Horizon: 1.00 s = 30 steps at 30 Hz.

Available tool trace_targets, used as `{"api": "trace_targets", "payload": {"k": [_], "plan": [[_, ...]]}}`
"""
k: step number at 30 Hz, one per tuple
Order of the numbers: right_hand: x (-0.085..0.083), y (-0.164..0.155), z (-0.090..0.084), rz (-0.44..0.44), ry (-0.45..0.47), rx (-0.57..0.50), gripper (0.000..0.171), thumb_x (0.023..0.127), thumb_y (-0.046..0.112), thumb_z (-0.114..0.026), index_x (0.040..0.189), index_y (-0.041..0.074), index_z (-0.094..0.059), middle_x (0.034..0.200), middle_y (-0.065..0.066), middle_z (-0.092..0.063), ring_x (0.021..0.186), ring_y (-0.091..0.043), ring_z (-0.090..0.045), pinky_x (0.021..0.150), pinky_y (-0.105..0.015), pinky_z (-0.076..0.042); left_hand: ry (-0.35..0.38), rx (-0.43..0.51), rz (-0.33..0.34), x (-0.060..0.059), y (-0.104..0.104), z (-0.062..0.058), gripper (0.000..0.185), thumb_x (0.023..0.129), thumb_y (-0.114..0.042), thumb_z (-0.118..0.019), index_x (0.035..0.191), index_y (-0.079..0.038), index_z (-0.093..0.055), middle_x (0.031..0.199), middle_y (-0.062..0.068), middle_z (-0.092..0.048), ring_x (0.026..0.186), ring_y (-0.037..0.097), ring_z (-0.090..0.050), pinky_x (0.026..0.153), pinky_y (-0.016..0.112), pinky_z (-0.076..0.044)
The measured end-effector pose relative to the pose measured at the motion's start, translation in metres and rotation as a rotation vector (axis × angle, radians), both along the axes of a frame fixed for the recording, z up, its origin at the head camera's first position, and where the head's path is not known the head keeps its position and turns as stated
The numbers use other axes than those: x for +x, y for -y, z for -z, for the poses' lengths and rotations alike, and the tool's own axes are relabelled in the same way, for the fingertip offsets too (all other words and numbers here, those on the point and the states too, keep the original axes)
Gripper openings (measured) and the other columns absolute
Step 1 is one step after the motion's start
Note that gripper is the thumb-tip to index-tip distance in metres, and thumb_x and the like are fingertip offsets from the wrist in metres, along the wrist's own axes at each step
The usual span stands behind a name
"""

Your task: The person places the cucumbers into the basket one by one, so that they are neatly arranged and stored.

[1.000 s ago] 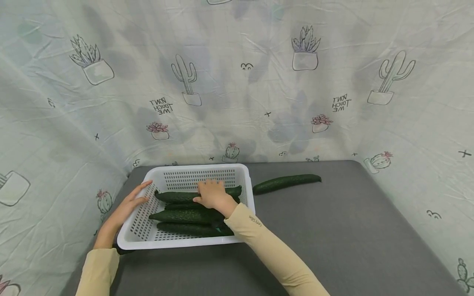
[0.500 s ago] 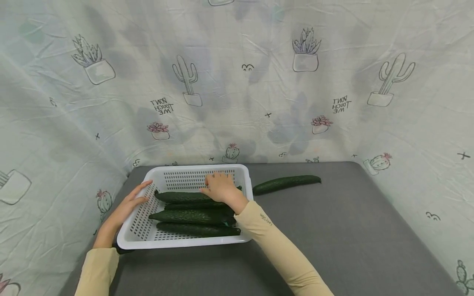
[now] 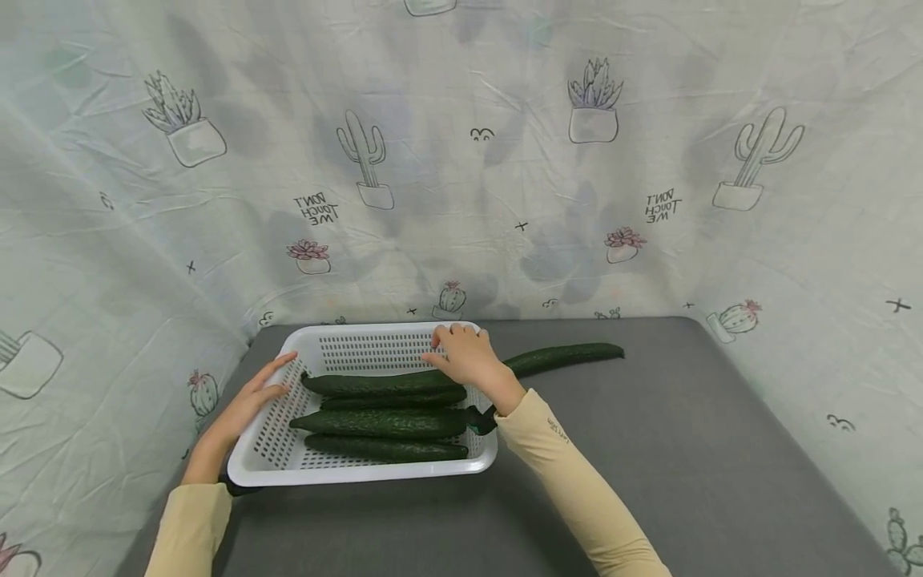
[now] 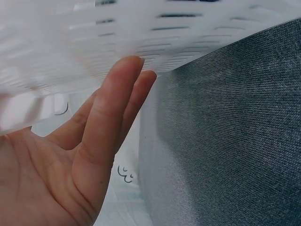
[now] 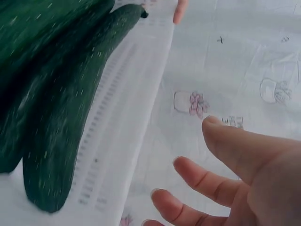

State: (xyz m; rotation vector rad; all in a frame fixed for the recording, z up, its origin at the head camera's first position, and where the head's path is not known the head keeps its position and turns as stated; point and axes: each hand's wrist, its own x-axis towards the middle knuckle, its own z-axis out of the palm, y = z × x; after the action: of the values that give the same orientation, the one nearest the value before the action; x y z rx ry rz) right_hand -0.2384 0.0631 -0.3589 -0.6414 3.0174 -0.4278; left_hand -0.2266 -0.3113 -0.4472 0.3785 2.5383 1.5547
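On the far left, the left hand (image 3: 248,399) is lying flat against the outer left wall of the white basket (image 3: 288,473). Its fingers are staying straight and together, so the hand is open and is gripping nothing. In the left wrist view the same hand (image 4: 89,155) is showing its fingertips (image 4: 131,66) touching the perforated plastic wall (image 4: 84,47), with the grey bench (image 4: 225,132) just beside it.

The basket is standing on the left part of the grey bench (image 3: 685,449), close to the back corner. Inside it four dark green cucumbers (image 3: 382,421) are lying lengthwise, side by side and partly on top of each other. In the right wrist view two of these cucumbers (image 5: 61,117) are appearing large and blurred, resting against the white basket wall (image 5: 127,122).

Further right, the right hand (image 3: 469,358) is hovering over the far right corner of the basket, palm down. Its fingers are relaxed and slightly spread, and it is holding nothing; the right wrist view is showing the fingers (image 5: 202,181) loosely bent in the air.

To the right of this hand, one more cucumber (image 3: 570,357) is lying on the bench outside the basket, its left end hidden behind the hand.

Behind everything a pale cloth with cactus drawings (image 3: 505,160) is hanging.
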Motion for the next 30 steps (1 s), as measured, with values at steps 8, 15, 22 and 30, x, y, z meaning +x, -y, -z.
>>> {"api": "trace_targets", "payload": {"k": [8,15,22,30], "plan": [[-0.002,-0.028,0.001,0.037,-0.093,-0.085,0.034,0.093,0.044,-0.050,0.114,0.017,-0.051,0.103,-0.007,-0.052,0.093,-0.026,-0.045,0.077,-0.040,-0.033,0.008,0.012,0.003,0.001,0.000,-0.001,0.057,0.100,-0.024,-0.039,0.150,-0.022,-0.011,0.151,0.024,-0.008,0.120,0.048,-0.037,0.078,0.041,-0.048],[-0.008,-0.049,0.004,0.101,-0.169,-0.163,0.039,0.093,0.044,-0.051,0.119,0.015,-0.050,0.107,-0.008,-0.053,0.098,-0.028,-0.047,0.079,-0.043,-0.035,0.015,0.023,-0.001,0.002,0.000,-0.001,0.058,0.100,-0.024,-0.040,0.150,-0.022,-0.011,0.151,0.024,-0.009,0.120,0.047,-0.038,0.078,0.041,-0.048],[-0.012,-0.069,0.016,0.135,-0.240,-0.228,0.036,0.093,0.039,-0.053,0.118,0.014,-0.051,0.106,-0.009,-0.053,0.094,-0.028,-0.048,0.077,-0.042,-0.033,0.014,0.029,0.004,0.003,-0.001,-0.001,0.057,0.100,-0.021,-0.039,0.150,-0.020,-0.012,0.151,0.024,-0.007,0.122,0.048,-0.034,0.079,0.042,-0.047],[-0.017,-0.087,0.032,0.149,-0.314,-0.274,0.030,0.093,0.036,-0.055,0.112,0.014,-0.054,0.102,-0.012,-0.054,0.091,-0.028,-0.045,0.077,-0.042,-0.031,0.020,0.040,0.004,0.002,-0.001,-0.001,0.057,0.100,-0.021,-0.039,0.150,-0.022,-0.012,0.151,0.025,-0.006,0.122,0.050,-0.033,0.079,0.043,-0.047]]}}
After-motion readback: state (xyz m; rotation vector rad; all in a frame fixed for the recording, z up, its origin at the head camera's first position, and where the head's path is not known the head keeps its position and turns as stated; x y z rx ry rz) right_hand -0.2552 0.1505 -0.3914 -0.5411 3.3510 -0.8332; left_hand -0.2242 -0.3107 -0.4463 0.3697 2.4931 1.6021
